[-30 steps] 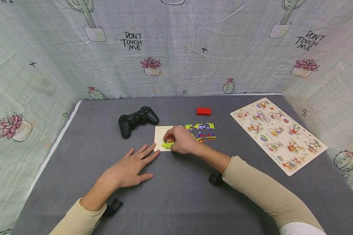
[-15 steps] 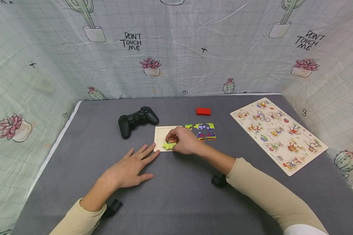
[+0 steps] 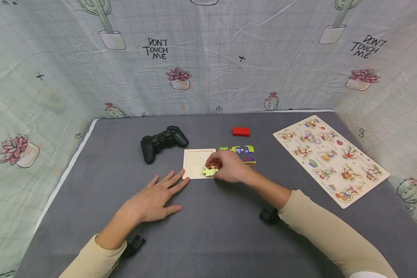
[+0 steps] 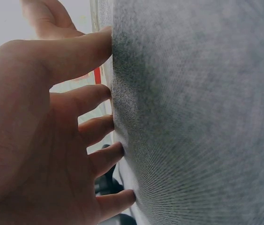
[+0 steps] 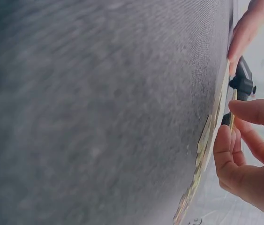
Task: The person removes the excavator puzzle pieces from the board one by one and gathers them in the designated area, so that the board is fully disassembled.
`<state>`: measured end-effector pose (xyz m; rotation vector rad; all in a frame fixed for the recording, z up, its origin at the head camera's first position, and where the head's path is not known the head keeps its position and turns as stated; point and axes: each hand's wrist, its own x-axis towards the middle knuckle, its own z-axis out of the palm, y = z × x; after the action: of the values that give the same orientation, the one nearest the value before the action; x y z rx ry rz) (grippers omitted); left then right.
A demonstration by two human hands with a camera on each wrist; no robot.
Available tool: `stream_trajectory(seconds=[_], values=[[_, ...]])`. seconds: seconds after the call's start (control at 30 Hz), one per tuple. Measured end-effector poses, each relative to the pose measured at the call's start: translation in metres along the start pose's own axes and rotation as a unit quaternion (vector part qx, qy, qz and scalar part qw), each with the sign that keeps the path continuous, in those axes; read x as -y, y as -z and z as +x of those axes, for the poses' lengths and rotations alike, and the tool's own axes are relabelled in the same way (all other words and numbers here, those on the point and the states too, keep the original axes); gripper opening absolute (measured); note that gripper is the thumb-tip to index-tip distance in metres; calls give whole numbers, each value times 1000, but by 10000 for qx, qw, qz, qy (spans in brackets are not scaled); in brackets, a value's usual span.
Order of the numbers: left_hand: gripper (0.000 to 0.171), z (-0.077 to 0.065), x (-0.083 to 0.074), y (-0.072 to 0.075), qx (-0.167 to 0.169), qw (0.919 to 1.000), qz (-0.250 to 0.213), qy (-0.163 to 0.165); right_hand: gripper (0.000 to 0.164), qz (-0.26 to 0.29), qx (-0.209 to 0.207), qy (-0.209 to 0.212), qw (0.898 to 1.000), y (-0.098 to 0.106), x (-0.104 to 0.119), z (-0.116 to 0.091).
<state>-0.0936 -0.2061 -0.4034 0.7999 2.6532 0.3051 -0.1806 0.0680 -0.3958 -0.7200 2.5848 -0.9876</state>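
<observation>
A yellow-green jigsaw piece (image 3: 209, 171) is pinched by my right hand (image 3: 230, 166) above the lower right part of a pale wooden puzzle tray (image 3: 194, 155). In the right wrist view the piece (image 5: 235, 101) appears edge-on between thumb and fingers. My left hand (image 3: 155, 199) lies spread on the table, its fingertips touching the tray's lower left corner. The left wrist view shows those fingers (image 4: 94, 96) straight, tips down on the cloth. Several colourful jigsaw pieces (image 3: 249, 154) lie right of the tray, partly hidden behind the right hand.
Behind the tray on the left sits a black game controller (image 3: 164, 142). A red block (image 3: 241, 132) is at the back. To the right lies a large board with cartoon animal pictures (image 3: 328, 160). Patterned cloth (image 3: 208, 77) walls the grey table.
The right hand has shifted right across the tray, carrying the piece, and bares more of the tray's floor. It covers more of the loose pieces. The left hand keeps its place.
</observation>
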Motion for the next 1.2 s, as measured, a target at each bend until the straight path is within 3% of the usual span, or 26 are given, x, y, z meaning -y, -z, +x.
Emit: stream_trajectory(seconds=[0.23, 0.7, 1.2], values=[[83, 1, 0, 0, 82, 9999, -71, 37, 30, 211, 39, -243, 9995, 8, -5, -8], [82, 1, 1, 0, 113, 9999, -89, 61, 26, 128, -176, -146, 9997, 25, -22, -25], [83, 3, 1, 1, 135, 9999, -48, 58, 28, 177, -190, -501, 9984, 34, -38, -37]])
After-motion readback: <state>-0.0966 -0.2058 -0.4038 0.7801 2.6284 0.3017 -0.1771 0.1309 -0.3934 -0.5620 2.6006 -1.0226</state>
